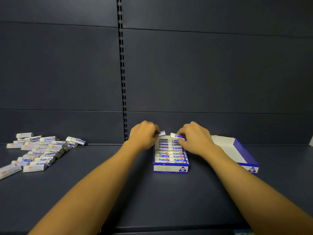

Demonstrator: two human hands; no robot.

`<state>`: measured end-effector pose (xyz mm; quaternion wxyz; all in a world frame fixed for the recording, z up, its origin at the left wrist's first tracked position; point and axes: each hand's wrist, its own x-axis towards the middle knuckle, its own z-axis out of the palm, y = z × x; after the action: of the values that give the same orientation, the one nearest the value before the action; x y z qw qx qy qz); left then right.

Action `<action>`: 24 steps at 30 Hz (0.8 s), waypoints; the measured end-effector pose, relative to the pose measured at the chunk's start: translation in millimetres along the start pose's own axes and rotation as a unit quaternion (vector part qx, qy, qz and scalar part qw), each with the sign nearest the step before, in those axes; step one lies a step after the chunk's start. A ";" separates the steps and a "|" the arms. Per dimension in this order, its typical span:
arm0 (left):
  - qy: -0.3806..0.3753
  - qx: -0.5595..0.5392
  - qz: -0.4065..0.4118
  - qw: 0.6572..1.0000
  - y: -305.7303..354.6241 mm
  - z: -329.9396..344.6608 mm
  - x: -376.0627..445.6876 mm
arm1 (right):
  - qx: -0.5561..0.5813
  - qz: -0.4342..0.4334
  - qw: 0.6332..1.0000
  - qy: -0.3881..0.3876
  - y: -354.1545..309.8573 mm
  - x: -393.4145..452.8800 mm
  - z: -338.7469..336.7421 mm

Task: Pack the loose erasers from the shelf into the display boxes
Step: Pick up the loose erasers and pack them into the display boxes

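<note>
Now each hand, left hand [143, 134] and right hand [194, 138], pinches an eraser [161, 133] above the nearly full display box [171, 168] (very tight!); one could slip out behind it.

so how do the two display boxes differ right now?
The middle box is packed with rows of erasers and both hands work at its far end; the right box shows a bare white inside, with no erasers visible. The middle box sits square to the camera, the right box is turned at an angle. Both are blue and white.
</note>
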<state>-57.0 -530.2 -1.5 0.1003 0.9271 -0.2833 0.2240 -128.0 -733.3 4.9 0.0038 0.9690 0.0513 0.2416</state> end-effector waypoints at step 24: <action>-0.046 -0.035 0.025 0.998 15.5 19.2 -26.8 | 0.128 0.030 0.991 0.036 20.3 -7.2 49.4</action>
<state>-78.7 -536.0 -30.1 0.1136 0.9250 -0.3184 0.1737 -109.2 -753.4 -41.5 -0.1293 0.9534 0.0530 0.2675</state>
